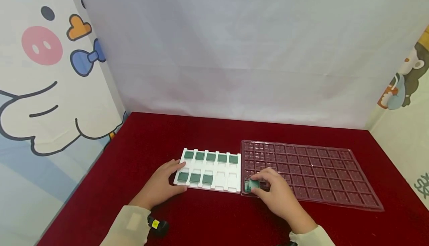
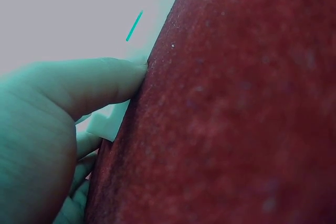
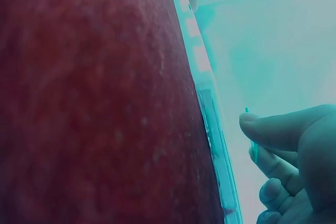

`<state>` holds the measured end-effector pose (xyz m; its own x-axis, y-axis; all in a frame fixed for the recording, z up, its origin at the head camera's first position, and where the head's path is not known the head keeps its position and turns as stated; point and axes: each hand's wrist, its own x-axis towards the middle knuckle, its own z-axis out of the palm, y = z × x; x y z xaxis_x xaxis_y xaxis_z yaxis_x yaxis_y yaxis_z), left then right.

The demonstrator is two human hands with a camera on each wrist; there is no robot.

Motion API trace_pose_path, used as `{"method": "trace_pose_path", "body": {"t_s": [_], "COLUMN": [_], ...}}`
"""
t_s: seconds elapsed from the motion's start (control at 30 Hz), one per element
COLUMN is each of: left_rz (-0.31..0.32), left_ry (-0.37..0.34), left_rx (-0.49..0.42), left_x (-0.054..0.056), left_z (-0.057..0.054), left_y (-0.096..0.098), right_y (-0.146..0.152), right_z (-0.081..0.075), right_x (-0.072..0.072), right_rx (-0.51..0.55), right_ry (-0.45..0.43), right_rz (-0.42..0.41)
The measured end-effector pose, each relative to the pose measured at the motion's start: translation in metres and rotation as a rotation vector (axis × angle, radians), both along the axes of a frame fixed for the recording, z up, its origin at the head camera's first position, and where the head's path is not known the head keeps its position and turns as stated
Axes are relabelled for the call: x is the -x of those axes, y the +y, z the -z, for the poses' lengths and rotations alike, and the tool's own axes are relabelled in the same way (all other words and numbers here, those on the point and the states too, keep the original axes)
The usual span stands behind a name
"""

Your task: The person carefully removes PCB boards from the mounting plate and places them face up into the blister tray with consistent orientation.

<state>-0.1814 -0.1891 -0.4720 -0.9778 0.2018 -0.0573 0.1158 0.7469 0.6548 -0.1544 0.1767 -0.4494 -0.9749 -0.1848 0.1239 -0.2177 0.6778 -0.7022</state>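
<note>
A white tray (image 1: 211,165) with two rows of pockets lies on the red table. Small green circuit boards (image 1: 210,157) fill its far row; three sit in the near row's left pockets, and the two right pockets there are bare. My left hand (image 1: 161,184) grips the tray's left end, thumb (image 2: 113,80) against the near edge. My right hand (image 1: 275,192) pinches a thin green circuit board (image 1: 254,184) between thumb and finger, raised over the near left corner of a clear plastic tray (image 1: 311,171). Beneath it, another green piece (image 1: 247,185) shows in the corner compartment.
The clear tray's many compartments stretch right, its left edge beside the white tray. Red cloth (image 1: 187,130) covers the table. A pale curtain (image 1: 248,52) hangs behind, with cartoon-printed panels (image 1: 40,89) at the sides.
</note>
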Motion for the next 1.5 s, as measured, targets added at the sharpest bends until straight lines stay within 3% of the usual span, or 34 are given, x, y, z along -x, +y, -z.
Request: {"method": "trace_pose_path", "body": {"t_s": [0.37,0.77,1.5], "left_rz": [-0.001,-0.002,-0.002], "left_ry": [0.006,0.003,0.004], "left_rx": [-0.003,0.003,-0.006], "left_x": [0.003,0.002,-0.001], "left_z": [0.005,0.0,-0.003], "left_y": [-0.001,-0.001,0.0], "right_y": [0.013,0.024,0.024], "right_z": [-0.001,-0.006,0.003], "right_x": [-0.002,-0.004,-0.001], "right_rx": [-0.005,-0.031,-0.042], "right_ry": [0.016,-0.011,-0.057], "right_rz": [0.01,0.016,0.023]}}
